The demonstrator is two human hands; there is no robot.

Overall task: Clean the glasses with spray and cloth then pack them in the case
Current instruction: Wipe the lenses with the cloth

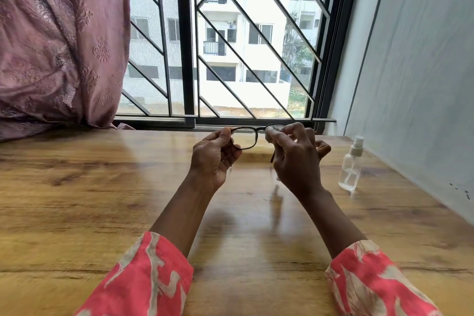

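Two coral-patterned sleeves reach in from six o'clock over the wooden table (102,174). Beyond them, near centre, the left hand (213,159) has its fingers clamped on one end of the glasses (246,137), held up above the table. The right hand (295,156) has its fingers pinched on a pale cloth (269,133) against the other lens. Rubbing too hard could twist the thin frame, and a loose grip could drop it. At three o'clock stands the spray (350,164), upright and near enough for an elbow to tip. No case shows. Farthest, at twelve o'clock, a grilled window (230,33); a curtain (59,38) at ten.
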